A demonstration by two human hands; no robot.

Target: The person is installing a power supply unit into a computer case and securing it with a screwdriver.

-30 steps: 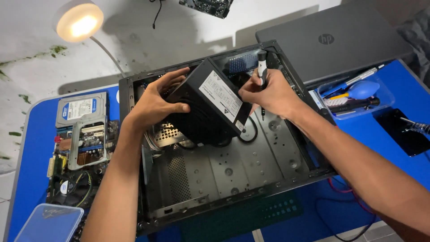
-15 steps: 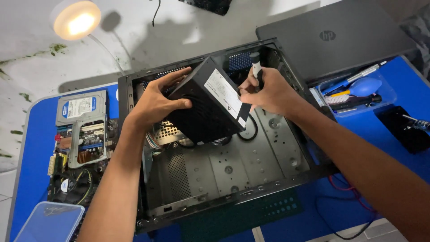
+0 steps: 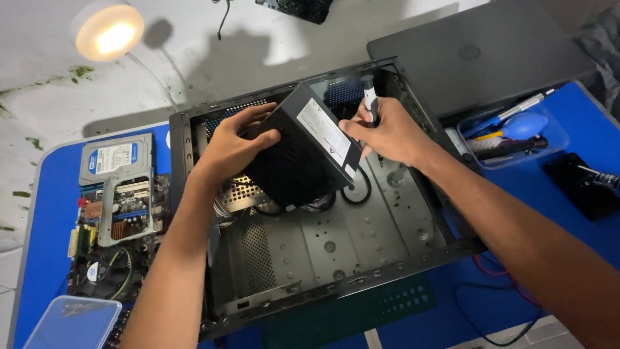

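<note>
An open black computer case (image 3: 387, 255) lies flat on a blue table (image 3: 51, 194). Inside its upper part, a black power supply box (image 3: 303, 158) with a white label is tilted on edge. My left hand (image 3: 236, 142) grips its left side. My right hand (image 3: 384, 132) touches its right edge with the fingertips while holding a screwdriver (image 3: 369, 97) with a black and white handle upright. Black cables trail from under the box onto the case floor.
A motherboard (image 3: 110, 252) and a hard drive (image 3: 116, 158) lie left of the case. A clear lid (image 3: 71, 323) sits bottom left. A closed laptop (image 3: 478, 55), a tray of tools (image 3: 510, 132) and a black pad (image 3: 584, 184) are on the right. A round lamp (image 3: 106, 29) glows top left.
Both hands have shifted the power supply slightly within the case's upper part. The right hand's screwdriver now stands more upright.
</note>
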